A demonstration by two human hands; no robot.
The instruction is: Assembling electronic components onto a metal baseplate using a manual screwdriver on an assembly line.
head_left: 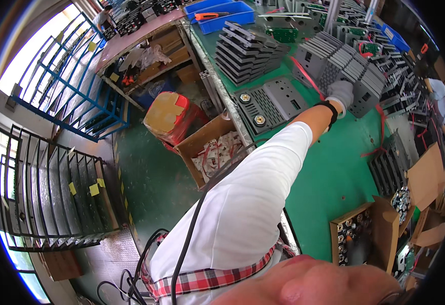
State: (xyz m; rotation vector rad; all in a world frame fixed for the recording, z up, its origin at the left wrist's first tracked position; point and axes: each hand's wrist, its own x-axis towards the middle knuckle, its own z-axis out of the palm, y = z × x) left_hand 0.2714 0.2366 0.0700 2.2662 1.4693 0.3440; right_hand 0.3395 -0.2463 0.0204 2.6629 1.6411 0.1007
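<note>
My left hand [340, 91], in a pale glove with a black strap at the wrist, reaches across the green table. Its fingers are closed at the edge of a grey metal panel [363, 103], the front one in a row of panels standing on edge. Part of the fingers is hidden. Beside my forearm, a flat grey perforated panel [273, 104] lies near the table's edge, with two round brass-coloured connectors on it. A red strip [306, 76] runs between the panels, close to my hand. My right hand is not in view.
Behind stand a stack of grey panels [248, 53] and blue trays [227, 18], one holding an orange-handled tool. At right are cardboard boxes of round parts [357, 234]. Below the table edge sit a red bin [174, 119] and an open carton [215, 152]. Racks [70, 188] line the left.
</note>
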